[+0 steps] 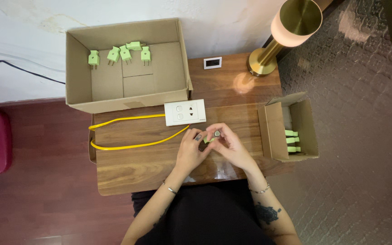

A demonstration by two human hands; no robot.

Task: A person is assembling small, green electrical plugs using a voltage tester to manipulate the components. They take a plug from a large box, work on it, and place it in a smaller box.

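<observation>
Both hands meet over the middle of the brown wooden table (128, 168), just in front of a white rectangular socket plate (185, 112). The left hand (189, 149) and the right hand (229, 146) together pinch a small pale-green plastic plug (210, 138); the grip of each is narrow, fingertips closed on the plug, which sits between them just above the tabletop. How the plug is turned cannot be made out, as the fingers cover most of it.

A yellow cable (132, 146) runs from the socket plate and loops out to the left edge of the table.

At the back left stands a large open cardboard box (78, 68). Inside it, along the far wall, lie five pale-green plugs (125, 53) of the same kind, spread in a loose row; the remaining floor of the box is bare cardboard.

To the right of the hands a smaller open cardboard carton (268, 131) lies on its side, flaps open. Within it more green plugs (291, 140) are stacked, three showing.

Behind, a brass lamp with a round shade (296, 20) stands near a small white framed square (213, 62).
</observation>
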